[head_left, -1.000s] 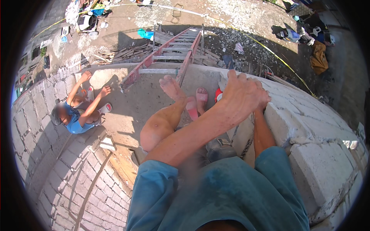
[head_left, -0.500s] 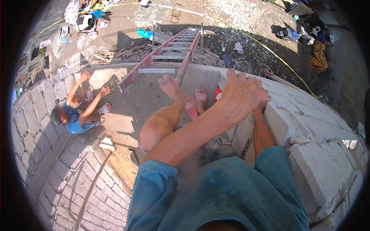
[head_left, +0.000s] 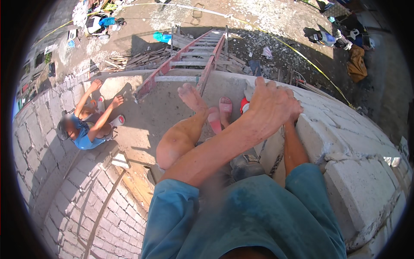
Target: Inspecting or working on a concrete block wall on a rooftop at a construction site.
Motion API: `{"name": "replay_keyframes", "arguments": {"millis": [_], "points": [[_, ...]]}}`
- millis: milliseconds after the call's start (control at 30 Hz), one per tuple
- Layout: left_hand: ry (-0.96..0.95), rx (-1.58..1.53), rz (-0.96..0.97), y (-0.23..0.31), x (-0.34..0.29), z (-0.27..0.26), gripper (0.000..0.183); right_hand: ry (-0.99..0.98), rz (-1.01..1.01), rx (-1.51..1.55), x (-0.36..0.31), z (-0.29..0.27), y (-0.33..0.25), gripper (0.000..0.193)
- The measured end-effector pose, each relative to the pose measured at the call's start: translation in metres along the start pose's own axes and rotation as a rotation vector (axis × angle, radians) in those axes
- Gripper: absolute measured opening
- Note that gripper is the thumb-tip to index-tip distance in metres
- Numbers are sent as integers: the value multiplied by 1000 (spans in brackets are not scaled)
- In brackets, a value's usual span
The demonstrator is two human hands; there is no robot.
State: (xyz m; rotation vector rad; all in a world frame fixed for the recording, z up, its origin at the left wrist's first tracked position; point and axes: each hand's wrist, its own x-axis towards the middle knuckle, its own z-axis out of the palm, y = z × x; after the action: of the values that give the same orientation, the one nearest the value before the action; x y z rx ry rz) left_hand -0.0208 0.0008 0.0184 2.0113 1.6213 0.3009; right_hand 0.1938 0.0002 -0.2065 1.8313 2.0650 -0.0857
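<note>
The person's bare left hand [head_left: 276,103] lies across the bare right hand [head_left: 296,112], its fingers bent and close together; whether they grip anything cannot be told. The right hand is mostly hidden beneath, so its fingers cannot be judged. Both hands are just beside the pale grey, mortar-jointed concrete block wall [head_left: 345,123], which runs along the right; contact with it is unclear. A broken-edged grey concrete slab [head_left: 360,185] sits nearer the right sleeve of the teal cloth shirt [head_left: 254,216].

Below the left forearm is the bare left foot [head_left: 192,97]; of 2 pink slide sandals, the nearer sandal [head_left: 214,121] is unworn and the farther sandal [head_left: 225,110] is on a foot. A rounded red-and-white object [head_left: 244,105] is beside them. Ahead, a red-railed ladder [head_left: 211,67] with pale rungs leans at the ledge. At left, a co-worker in a blue top [head_left: 86,137] sits, 2 arms stretched forward.
</note>
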Motion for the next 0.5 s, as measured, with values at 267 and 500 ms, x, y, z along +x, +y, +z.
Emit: {"name": "replay_keyframes", "arguments": {"millis": [267, 500], "points": [[-4, 19, 6, -1, -2, 1, 24, 6, -22, -3, -1, 9, 2, 15], [-3, 10, 13, -1, -3, 1, 24, 8, -14, 7, -1, 3, 1, 15]]}}
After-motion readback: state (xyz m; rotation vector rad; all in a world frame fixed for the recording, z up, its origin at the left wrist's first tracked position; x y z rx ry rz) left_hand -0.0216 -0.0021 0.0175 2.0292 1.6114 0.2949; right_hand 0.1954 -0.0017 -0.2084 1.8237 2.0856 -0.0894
